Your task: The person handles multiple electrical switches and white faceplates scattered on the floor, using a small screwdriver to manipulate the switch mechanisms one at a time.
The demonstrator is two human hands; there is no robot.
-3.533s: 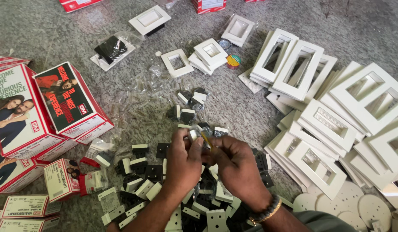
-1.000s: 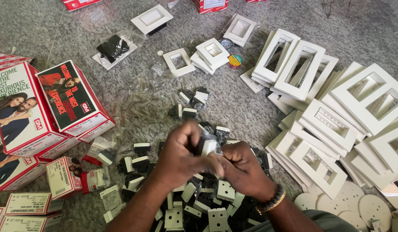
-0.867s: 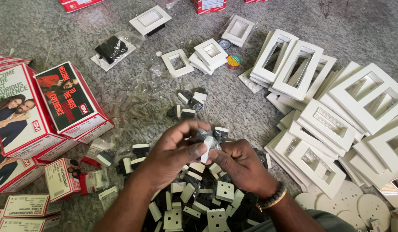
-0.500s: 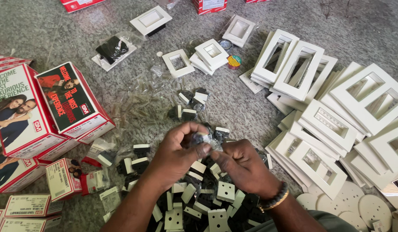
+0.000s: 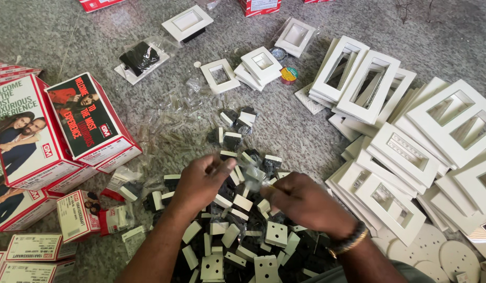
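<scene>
Grey floor: both hands pinch clear, crinkly wrapper.

Bare floor lies open at far left. Red boxes block the left and white frames the right (stacked, overlapping); switch parts crowd near centre.

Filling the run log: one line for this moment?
left hand and right hand: pulling clear wrapper | below: switch pile | right: white frames
</scene>
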